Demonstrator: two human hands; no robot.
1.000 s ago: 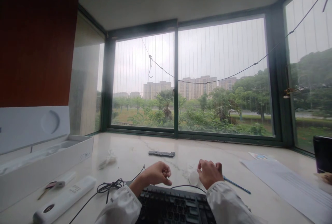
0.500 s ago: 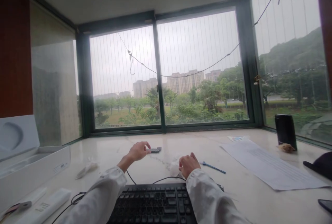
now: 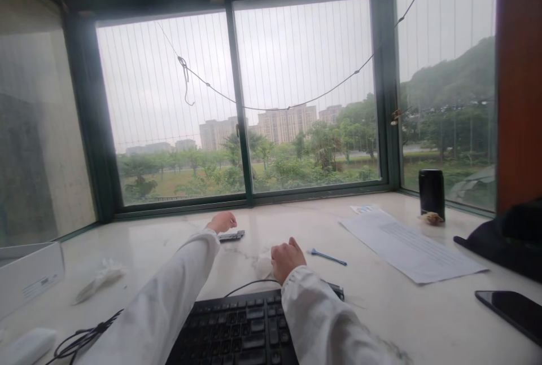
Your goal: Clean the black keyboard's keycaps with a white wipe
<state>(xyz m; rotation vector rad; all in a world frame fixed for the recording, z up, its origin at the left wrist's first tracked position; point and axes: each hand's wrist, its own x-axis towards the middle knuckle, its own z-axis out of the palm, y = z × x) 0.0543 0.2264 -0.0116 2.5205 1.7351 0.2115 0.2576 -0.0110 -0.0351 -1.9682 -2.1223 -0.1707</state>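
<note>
My left hand (image 3: 222, 221) reaches far over the counter, fingers curled down, just behind a short row of small dark grey pieces (image 3: 232, 236) that look like keycaps. Whether anything is between its fingertips is hidden. My right hand (image 3: 288, 258) is closed with curled fingers above the back edge of a black keyboard (image 3: 237, 331). Beside it on the left lies a white, soft-looking lump (image 3: 265, 266), perhaps tissue; what the right fingers hold, if anything, does not show. A thin blue tool (image 3: 328, 256) lies to the right of that hand.
Printed paper (image 3: 410, 246) lies right of centre, with a black cylinder (image 3: 432, 194) behind it. A phone (image 3: 510, 314) and a black cap (image 3: 499, 241) are at the right. At left are a white box (image 3: 31, 277), a crumpled plastic bag (image 3: 100, 281) and a coiled cable (image 3: 87, 335).
The view has turned to the right. My left hand has moved farther out, from beside the row of grey pieces to behind it. The right hand stays closed beside the white lump.
</note>
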